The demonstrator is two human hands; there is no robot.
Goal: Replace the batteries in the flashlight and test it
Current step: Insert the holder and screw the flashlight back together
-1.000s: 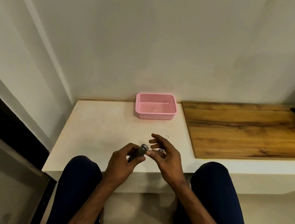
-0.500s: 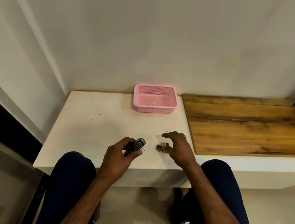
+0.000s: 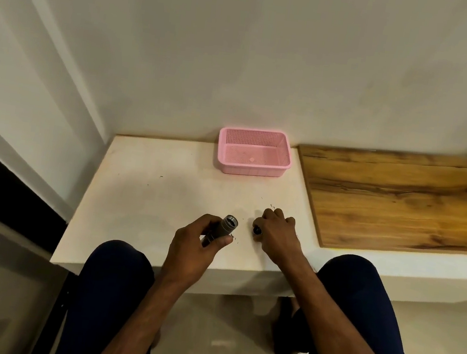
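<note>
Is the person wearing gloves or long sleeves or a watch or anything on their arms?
No. The left hand and the right hand are both bare, with no gloves, rings or watch to be seen. Both forearms are bare too: no sleeve shows anywhere in the picture. Only the legs are covered, in dark navy trousers.

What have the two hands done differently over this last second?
The right hand left the flashlight, moved right and down to the white table, and now rests closed over a small dark part there; whether it grips that part is unclear. The left hand kept holding the flashlight, open end up. The pink basket and wooden board stayed put.
</note>
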